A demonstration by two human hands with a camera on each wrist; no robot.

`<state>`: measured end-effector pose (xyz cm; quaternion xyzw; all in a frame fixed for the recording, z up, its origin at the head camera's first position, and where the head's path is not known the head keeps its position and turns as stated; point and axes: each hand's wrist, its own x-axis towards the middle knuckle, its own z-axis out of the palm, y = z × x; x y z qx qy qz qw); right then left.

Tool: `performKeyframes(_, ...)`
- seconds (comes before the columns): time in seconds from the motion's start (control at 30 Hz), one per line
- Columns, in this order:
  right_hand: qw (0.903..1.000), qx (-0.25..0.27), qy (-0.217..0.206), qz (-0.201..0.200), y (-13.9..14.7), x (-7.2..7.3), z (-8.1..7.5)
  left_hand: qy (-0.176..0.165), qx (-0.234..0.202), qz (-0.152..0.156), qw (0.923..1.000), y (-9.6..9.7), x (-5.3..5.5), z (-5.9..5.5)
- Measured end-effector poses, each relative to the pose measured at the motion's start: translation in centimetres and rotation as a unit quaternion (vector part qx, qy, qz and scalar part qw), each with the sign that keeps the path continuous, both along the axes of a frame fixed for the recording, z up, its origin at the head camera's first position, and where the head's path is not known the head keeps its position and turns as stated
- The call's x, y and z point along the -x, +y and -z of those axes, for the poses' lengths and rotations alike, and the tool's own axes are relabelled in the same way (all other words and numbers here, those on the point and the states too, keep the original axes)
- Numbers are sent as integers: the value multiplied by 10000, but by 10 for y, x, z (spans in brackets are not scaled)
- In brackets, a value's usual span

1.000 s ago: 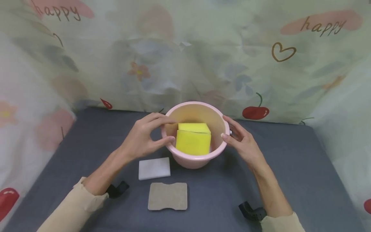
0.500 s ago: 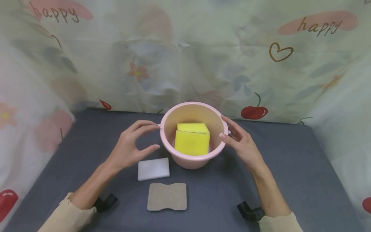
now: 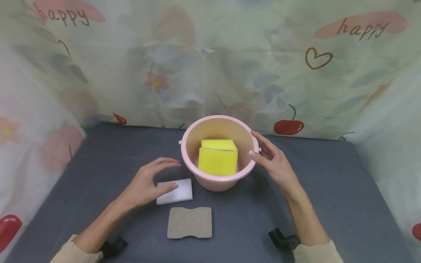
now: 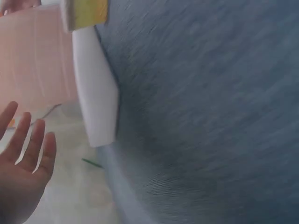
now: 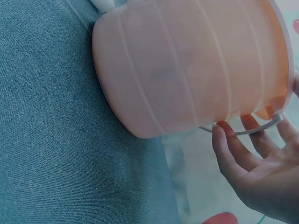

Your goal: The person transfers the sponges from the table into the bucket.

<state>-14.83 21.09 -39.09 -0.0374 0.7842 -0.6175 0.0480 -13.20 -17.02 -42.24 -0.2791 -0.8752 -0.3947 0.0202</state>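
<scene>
A pink bucket (image 3: pixel 219 184) stands upright near the back of the dark table, with two yellow sponges (image 3: pixel 218 162) inside. My right hand (image 3: pixel 274 160) holds the bucket's right rim, thumb over the edge and fingers against the outer wall; in the right wrist view the fingers (image 5: pixel 229 154) lie beside the thin handle (image 5: pixel 252 129). My left hand (image 3: pixel 144 182) hovers with thumb and fingers spread, holding nothing. Below its thumb lies a white sponge (image 3: pixel 182 191), also seen in the left wrist view as a white slab (image 4: pixel 96 88).
In front of the white sponge lies a notched sponge (image 3: pixel 190 223), grey on top; its yellow side (image 4: pixel 88 11) shows in the left wrist view. A patterned curtain (image 3: pixel 210 73) hangs behind the table and along both sides.
My left hand has left the bucket's left rim and moved left and toward me, over the white sponge. The bucket and my right hand have stayed almost still.
</scene>
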Motion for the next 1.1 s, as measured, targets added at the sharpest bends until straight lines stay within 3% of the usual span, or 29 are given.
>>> performKeyframes(0.3,10000,53,37,-28,1,0,-1,-669,227,62,9975,-9,-9,16)
performKeyframes(0.63,10000,1,-22,10,1,0,-1,-1204,590,-88,9909,-18,-13,26)
performKeyframes(0.8,10000,-15,-23,23,0,-1,-2,-1549,859,-68,9842,-19,-12,26)
performKeyframes(0.97,10000,-16,-5,32,0,0,-2,-1640,1180,-20,9794,-17,-10,26)
performKeyframes(1.1,10000,-19,-46,50,0,0,-2,-1531,1264,53,9801,-13,-9,29)
